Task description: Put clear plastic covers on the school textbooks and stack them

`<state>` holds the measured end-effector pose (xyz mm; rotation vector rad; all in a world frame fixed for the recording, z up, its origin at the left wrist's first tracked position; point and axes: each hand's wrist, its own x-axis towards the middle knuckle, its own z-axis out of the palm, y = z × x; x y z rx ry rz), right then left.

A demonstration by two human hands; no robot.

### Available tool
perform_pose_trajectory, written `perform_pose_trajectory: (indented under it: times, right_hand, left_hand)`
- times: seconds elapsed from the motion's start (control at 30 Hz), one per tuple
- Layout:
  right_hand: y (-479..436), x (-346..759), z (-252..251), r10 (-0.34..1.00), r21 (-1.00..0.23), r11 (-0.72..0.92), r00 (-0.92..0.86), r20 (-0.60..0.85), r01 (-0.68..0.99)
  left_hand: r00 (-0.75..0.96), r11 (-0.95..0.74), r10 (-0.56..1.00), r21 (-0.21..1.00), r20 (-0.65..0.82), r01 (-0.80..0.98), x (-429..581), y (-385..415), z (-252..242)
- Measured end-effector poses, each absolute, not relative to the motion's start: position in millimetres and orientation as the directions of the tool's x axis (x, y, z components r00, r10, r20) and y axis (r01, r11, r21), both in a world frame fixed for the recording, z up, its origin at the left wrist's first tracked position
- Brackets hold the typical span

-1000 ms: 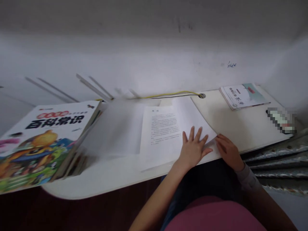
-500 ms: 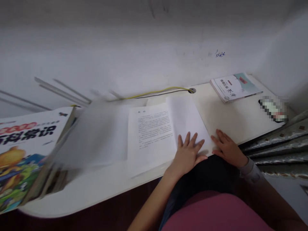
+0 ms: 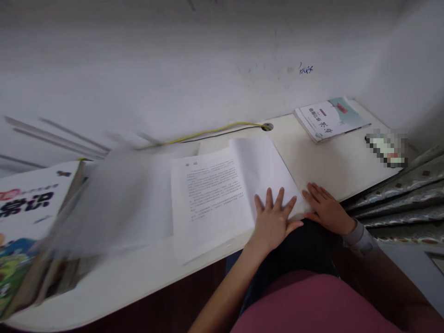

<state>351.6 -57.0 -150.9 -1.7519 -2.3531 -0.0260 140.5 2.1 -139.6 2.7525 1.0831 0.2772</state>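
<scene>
A stack of white sheets lies on the white desk (image 3: 333, 159), with a printed page (image 3: 211, 199) on the left and a blank raised sheet (image 3: 267, 171) on the right. My left hand (image 3: 274, 219) rests flat on the blank sheet, fingers spread. My right hand (image 3: 326, 209) lies beside it at the stack's right edge, on or just above the desk, holding nothing. A blurred white sheet (image 3: 111, 203) stretches left of the printed page, its outline too smeared to read.
A thick illustrated Chinese book (image 3: 24, 208) stands at the desk's left end. A thin booklet (image 3: 329, 119) and a pixelated object (image 3: 385, 149) lie at the back right. A yellow cable (image 3: 215, 132) runs along the wall to a desk grommet (image 3: 267, 126). Patterned fabric (image 3: 398, 199) hangs at right.
The whole scene has slid left and upward in view as my head turned. My hands stay in nearly the same place on the sheets.
</scene>
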Motion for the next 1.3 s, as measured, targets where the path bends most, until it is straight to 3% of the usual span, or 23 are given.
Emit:
perform_pose_trajectory:
  times: [0.6, 0.8, 0.97, 1.13, 1.3]
  right_hand:
    - [-58, 353, -151, 0.945, -0.165, 0.305, -0.277, 0.175, 0.938]
    - [-58, 350, -151, 0.943, -0.112, 0.302, -0.28, 0.18, 0.947]
    - [-57, 353, -153, 0.944, -0.145, 0.301, -0.272, 0.189, 0.943]
    - [-58, 354, -152, 0.946, -0.182, 0.304, -0.273, 0.176, 0.935]
    - [-58, 353, -150, 0.949, -0.137, 0.292, -0.269, 0.165, 0.947]
  left_hand:
    - [0.709, -0.711, 0.699, 0.187, 0.091, 0.678, 161, -5, -140]
    - [0.725, -0.727, 0.686, 0.105, 0.066, 0.679, 158, -5, -139]
    - [0.724, -0.726, 0.688, 0.041, 0.048, 0.686, 155, -7, -140]
    - [0.723, -0.724, 0.69, 0.043, 0.031, 0.689, 160, -8, -136]
    - [0.73, -0.729, 0.684, 0.06, 0.023, 0.682, 167, -9, -136]
